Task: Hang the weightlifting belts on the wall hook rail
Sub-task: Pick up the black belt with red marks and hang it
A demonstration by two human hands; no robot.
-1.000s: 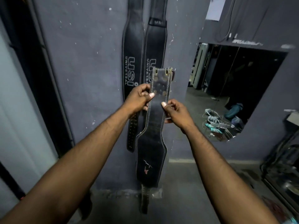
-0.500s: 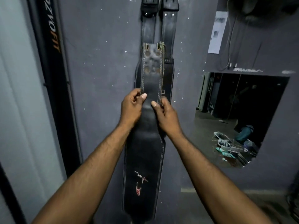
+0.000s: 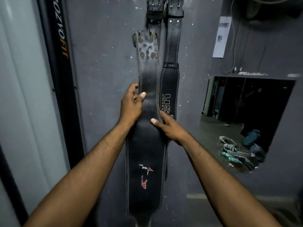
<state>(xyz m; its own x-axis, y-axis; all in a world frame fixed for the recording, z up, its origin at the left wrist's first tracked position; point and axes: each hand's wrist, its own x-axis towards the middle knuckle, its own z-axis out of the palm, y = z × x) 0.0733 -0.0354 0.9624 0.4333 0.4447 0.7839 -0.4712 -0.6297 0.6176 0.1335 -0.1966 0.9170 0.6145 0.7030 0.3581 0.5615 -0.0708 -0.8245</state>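
I hold a black leather belt with pale stitching (image 3: pixel 147 76) upright against the grey wall, buckle end up. My left hand (image 3: pixel 132 104) pinches its left edge, thumb across the front. My right hand (image 3: pixel 168 126) grips its right edge a little lower. Its wide part with a red and white logo hangs down between my forearms. Behind it two more black belts hang from the top of the frame: one (image 3: pixel 155 15) mostly covered by the held belt, and a USI-lettered belt (image 3: pixel 171 66) to the right. The hook rail itself is out of view above.
A dark vertical banner with orange lettering (image 3: pixel 61 46) stands along the wall to the left. A wall mirror (image 3: pixel 242 122) at the right reflects a floor with bags and clutter. A paper sheet (image 3: pixel 221 36) is pinned above the mirror.
Both hands have lifted the stitched belt higher up the wall, its buckle end nearing the tops of the hanging belts. My view has tilted upward.
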